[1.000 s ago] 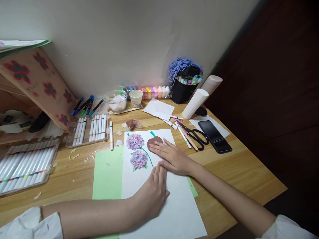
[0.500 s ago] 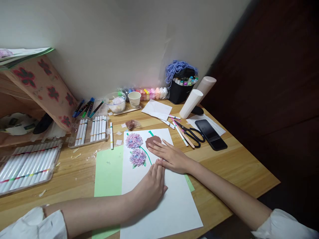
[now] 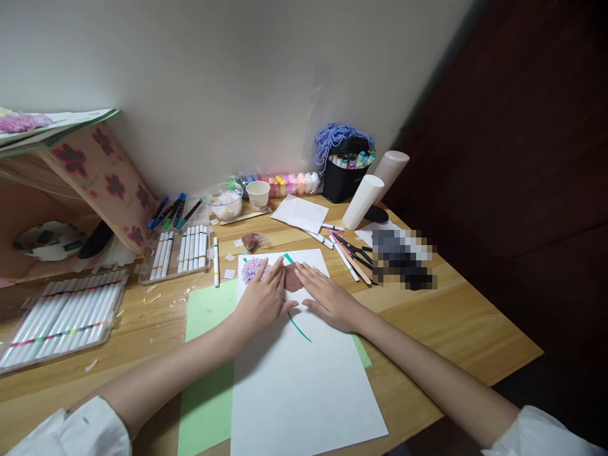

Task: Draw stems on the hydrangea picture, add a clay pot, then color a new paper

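Observation:
A flat brown piece (image 3: 292, 278) lies on the upper part of a white sheet (image 3: 308, 386). My left hand (image 3: 260, 297) touches its left edge with the fingertips, thumb apart. On its right edge rest the fingertips of my right hand (image 3: 330, 296), also with the thumb spread. Neither hand grips anything. A purple and pink textured flower (image 3: 251, 269) shows partly behind my left hand, which hides what lies below it. Green drawn lines (image 3: 300, 329) run above and below the brown piece.
Green paper (image 3: 206, 361) lies under the sheet. Marker trays (image 3: 61, 323) stand left. Scissors (image 3: 354, 249), loose markers and a white tube (image 3: 363, 202) are at the right. Behind are a paper cup (image 3: 258, 195), a clear bowl (image 3: 227, 202) and a black pen holder (image 3: 342, 180).
My left hand has moved up and left from the sheet's middle to the brown piece's left edge, covering the lower flower. My right hand has shifted slightly right, uncovering more brown.

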The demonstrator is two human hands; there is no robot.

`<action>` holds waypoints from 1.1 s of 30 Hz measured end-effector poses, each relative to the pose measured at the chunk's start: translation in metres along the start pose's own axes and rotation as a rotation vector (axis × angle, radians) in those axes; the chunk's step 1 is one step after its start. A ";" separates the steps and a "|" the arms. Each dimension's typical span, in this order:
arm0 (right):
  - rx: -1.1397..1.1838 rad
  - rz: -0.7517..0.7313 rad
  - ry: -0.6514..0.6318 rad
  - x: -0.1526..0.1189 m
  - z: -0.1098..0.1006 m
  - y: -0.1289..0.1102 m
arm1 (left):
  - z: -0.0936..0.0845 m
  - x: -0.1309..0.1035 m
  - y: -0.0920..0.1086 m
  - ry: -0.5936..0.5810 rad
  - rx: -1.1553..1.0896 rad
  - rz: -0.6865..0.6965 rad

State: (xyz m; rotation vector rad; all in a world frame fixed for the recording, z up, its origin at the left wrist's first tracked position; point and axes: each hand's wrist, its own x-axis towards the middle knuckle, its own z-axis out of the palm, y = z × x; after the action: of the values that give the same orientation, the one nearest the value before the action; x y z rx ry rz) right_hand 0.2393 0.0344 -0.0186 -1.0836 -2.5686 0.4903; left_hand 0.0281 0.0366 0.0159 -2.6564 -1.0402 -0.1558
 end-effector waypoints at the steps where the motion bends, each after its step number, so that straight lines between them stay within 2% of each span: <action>1: -0.012 -0.005 -0.003 0.000 0.001 0.000 | 0.004 0.000 -0.002 -0.014 -0.007 0.014; 7: -0.016 -0.008 0.007 0.000 -0.001 -0.003 | 0.009 -0.001 -0.006 -0.058 -0.047 0.056; 13: -0.018 -0.026 -0.058 0.001 -0.009 -0.009 | 0.004 -0.004 -0.004 -0.014 -0.066 0.074; 18: 0.034 -0.023 -0.049 0.001 -0.009 -0.007 | 0.002 -0.006 0.002 -0.023 -0.074 0.128; 24: 0.264 0.108 0.111 -0.005 -0.011 -0.004 | 0.004 -0.005 0.000 -0.065 -0.107 0.152; 28: 0.290 0.179 0.187 -0.006 -0.010 -0.002 | -0.002 -0.004 -0.004 -0.074 -0.151 0.144; 33: 0.341 0.291 0.344 -0.003 -0.006 0.005 | -0.004 0.003 0.000 -0.046 -0.140 0.114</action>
State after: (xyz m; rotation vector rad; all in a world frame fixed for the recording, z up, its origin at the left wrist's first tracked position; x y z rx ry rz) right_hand 0.2467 0.0372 -0.0162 -1.2880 -1.9565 0.7105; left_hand 0.0306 0.0375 0.0203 -2.8501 -0.9194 -0.1496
